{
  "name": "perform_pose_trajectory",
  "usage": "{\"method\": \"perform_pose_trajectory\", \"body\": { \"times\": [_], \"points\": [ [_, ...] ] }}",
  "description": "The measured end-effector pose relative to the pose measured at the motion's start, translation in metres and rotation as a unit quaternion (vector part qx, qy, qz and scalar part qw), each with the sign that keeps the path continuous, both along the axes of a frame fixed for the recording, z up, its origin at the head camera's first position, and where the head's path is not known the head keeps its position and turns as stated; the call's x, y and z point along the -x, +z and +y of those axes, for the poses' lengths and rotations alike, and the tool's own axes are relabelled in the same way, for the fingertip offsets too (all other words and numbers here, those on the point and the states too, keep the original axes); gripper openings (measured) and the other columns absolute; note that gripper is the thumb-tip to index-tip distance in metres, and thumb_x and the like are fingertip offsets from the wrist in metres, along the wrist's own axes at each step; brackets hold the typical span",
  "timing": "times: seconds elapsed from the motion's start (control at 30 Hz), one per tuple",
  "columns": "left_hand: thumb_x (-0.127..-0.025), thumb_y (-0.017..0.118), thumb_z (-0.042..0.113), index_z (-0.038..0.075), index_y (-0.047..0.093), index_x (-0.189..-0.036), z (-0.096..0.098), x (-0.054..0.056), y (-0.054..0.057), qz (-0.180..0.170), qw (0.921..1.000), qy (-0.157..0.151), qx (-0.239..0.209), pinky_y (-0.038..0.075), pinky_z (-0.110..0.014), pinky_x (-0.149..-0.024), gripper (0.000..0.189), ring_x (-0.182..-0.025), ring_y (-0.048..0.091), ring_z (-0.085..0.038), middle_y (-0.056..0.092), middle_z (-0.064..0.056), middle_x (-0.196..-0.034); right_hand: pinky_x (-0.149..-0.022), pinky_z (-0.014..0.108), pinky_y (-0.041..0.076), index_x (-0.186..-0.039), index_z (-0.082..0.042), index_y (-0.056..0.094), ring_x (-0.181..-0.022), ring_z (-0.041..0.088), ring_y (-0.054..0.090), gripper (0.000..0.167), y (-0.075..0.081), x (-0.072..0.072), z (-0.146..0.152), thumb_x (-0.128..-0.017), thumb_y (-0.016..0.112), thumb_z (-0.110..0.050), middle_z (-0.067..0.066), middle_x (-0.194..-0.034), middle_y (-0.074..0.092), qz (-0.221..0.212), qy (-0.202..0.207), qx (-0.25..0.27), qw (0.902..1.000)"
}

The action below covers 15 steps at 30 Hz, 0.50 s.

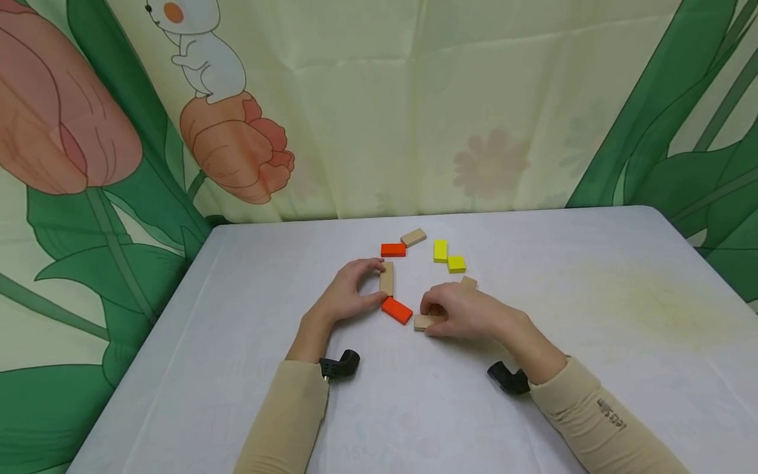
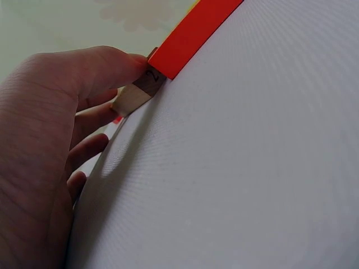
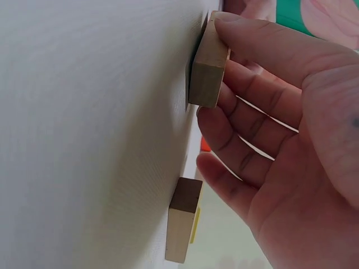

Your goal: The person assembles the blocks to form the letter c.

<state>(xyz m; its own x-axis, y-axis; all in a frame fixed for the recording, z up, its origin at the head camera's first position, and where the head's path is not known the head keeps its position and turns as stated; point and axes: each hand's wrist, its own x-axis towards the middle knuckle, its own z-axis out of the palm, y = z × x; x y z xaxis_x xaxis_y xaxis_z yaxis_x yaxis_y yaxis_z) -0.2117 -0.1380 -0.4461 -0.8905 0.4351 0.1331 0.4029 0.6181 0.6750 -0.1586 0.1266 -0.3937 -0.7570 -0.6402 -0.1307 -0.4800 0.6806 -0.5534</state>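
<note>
A person's hands work at a loose ring of blocks on a white table point(image 1: 592, 408), both arms reaching in from the near edge in beige sleeves. We see the left hand point(image 1: 348, 289) turned inward, its thumb and forefinger set apart in a C and holding the left plain block point(image 1: 387, 280) near its two ends; in the left wrist view, the other fingers trail loosely behind. The right hand point(image 1: 468, 311) comes in from the right, knuckles up, its thumb against one side of the right plain block point(image 1: 422, 322) and fingers on the other in a narrow pinch. We cannot tell whether that block rests fully on the cloth.

The left plain block points away from the person, its long axis near to far, and we read a 2 by the thumb. The right plain block lies crosswise, one end toward the near red block point(image 1: 397, 311), which slants between the two held pieces, its upper corner by the left plain block's near end. Beyond, we find a far red block point(image 1: 393, 250) lying crosswise, a slanting far plain block point(image 1: 413, 237), two yellow blocks point(image 1: 440, 251), and a small plain block point(image 1: 469, 282), partly hidden past the right hand.
</note>
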Motion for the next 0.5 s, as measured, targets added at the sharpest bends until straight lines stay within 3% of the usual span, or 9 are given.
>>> {"method": "perform_pose_trajectory", "body": {
  "times": [0.5],
  "points": [
    [-0.086,0.077,0.025,0.016,0.061,-0.127,-0.0006,0.0006,0.0017,0.006,1.0000,-0.005,-0.002,0.030,-0.044,-0.116,0.045,-0.137,0.043,-0.021,0.054,-0.001,-0.144,-0.078,0.031,0.049,-0.104,-0.013,0.070,-0.084,0.013,0.054,0.021,-0.0015,-0.0011,-0.0051,-0.087,0.081,-0.021,-0.009,-0.091,0.060,0.012,0.002,-0.002,0.9999]
  ]
}}
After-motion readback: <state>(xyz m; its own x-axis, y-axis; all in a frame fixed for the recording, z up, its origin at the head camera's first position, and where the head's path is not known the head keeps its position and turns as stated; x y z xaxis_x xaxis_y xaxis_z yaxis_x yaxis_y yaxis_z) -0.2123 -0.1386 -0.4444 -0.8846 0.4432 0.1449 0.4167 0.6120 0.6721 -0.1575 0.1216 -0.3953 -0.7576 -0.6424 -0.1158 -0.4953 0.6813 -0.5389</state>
